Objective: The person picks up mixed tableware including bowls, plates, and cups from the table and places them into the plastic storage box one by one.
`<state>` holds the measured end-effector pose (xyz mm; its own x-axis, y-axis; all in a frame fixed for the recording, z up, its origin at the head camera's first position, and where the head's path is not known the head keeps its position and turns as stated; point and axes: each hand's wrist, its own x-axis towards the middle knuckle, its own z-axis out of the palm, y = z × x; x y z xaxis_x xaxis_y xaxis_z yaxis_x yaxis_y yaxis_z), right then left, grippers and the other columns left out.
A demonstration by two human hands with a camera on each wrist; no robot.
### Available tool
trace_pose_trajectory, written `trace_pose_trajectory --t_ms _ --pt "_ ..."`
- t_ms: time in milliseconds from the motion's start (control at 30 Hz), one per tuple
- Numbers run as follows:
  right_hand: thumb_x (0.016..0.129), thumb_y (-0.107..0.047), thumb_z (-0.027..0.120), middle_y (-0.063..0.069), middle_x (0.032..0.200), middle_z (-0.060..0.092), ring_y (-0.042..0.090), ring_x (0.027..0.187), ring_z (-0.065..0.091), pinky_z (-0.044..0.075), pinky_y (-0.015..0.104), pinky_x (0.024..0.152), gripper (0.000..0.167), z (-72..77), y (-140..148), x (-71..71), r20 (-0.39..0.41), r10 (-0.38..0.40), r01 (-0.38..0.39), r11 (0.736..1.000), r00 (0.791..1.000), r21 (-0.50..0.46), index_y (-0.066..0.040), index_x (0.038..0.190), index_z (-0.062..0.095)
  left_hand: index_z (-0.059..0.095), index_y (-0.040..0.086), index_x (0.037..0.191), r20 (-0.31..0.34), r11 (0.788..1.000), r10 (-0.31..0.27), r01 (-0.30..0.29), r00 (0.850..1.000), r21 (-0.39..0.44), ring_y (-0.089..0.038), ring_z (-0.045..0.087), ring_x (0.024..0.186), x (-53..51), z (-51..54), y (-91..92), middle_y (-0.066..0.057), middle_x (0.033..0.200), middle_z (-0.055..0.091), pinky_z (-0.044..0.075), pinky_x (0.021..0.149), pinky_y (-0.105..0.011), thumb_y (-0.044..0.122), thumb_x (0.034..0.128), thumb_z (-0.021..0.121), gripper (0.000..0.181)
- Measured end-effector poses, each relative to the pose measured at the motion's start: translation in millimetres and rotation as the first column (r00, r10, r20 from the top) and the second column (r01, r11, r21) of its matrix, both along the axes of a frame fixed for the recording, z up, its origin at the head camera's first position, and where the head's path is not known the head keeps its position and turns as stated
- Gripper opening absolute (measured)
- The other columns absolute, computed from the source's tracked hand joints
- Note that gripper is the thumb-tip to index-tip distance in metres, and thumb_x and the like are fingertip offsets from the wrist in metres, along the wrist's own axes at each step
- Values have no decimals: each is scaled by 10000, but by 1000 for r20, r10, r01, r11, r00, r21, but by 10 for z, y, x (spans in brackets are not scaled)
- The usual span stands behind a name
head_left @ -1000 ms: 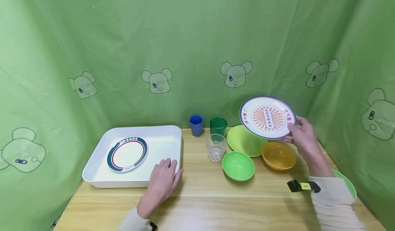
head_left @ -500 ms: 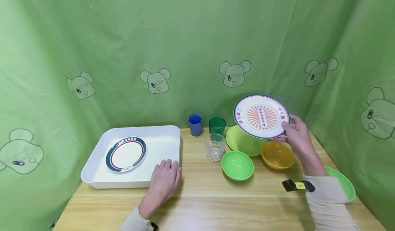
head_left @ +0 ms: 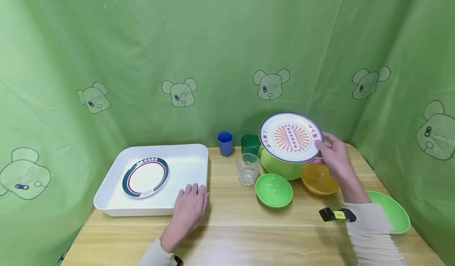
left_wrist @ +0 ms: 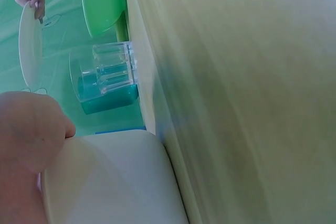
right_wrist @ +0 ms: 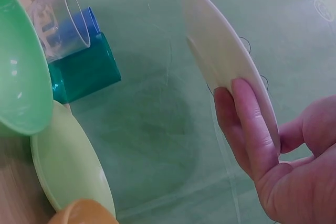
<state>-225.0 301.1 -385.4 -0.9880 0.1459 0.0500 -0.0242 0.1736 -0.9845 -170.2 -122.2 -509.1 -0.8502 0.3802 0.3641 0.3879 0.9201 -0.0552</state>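
My right hand (head_left: 335,155) pinches a white plate (head_left: 289,137) by its right edge, thumb on the printed face. The plate has a dark blue rim and a red sunburst, and is raised and tilted above a yellow-green plate (head_left: 281,167). In the right wrist view, fingers (right_wrist: 252,119) press against the plate's underside (right_wrist: 226,45). My left hand (head_left: 190,206) grips the near right corner of a white tray (head_left: 192,159), fingers over the rim; its fingertips are hidden. Inside the tray lies a plate with a dark green rim (head_left: 145,177).
Beside the yellow-green plate stand a clear glass (head_left: 247,169), a green cup (head_left: 251,145) and a blue cup (head_left: 225,143). A green bowl (head_left: 273,191) and an orange bowl (head_left: 320,179) sit nearer. Another green dish (head_left: 394,214) lies right, partly behind the sleeve. A green curtain (head_left: 220,53) surrounds the table.
My right hand has carried the white plate leftward, from over the orange bowl's side to above the yellow-green plate. My left thumb has drawn in slightly; that hand stays at the tray corner.
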Motion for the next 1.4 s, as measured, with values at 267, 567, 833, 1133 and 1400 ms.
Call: trace_pose_trajectory --t_ms 267,567,833,1133,1400 --pt "1085 -106 433 112 1062 613 130 692 697 638 285 659 634 -34 -116 -24 -7 21 -21 1000 1000 -7 83 1595 108 497 115 894 -6 1000 14 -14 1000 -1 -242 477 745 -7 -10 -2 -38 792 474 389 578 -325 295 1061 529 247" --pt "1080 -103 468 20 1013 637 125 710 706 640 298 660 653 -92 -220 8 -27 37 -40 994 999 -101 100 1589 112 500 120 902 20 999 19 -19 1000 -26 -219 466 737 0 -26 7 -25 778 466 392 583 -308 311 1055 542 248" --pt "1078 -91 468 79 1067 626 121 751 701 642 300 683 632 -115 -355 -7 -27 59 -62 992 998 -110 92 1589 144 496 117 899 2 1000 15 -15 1000 -24 -218 464 726 -7 -25 2 -26 773 465 388 581 -303 304 1053 547 248" --pt "1079 -87 464 139 1097 617 117 746 703 642 301 691 621 -133 -469 -10 -30 66 -69 991 997 -117 90 1588 155 492 115 893 -6 1000 14 -14 1000 -21 -230 477 730 -8 -12 -4 -29 773 465 385 579 -310 303 1061 529 254" --pt "1085 -96 444 237 1185 580 122 763 698 643 317 719 602 -153 -576 -20 -7 75 -75 994 997 -83 67 1596 170 491 116 875 -20 1000 2 -2 1000 -2 -227 472 713 -12 -8 -7 -27 761 469 370 562 -302 289 1052 543 252"
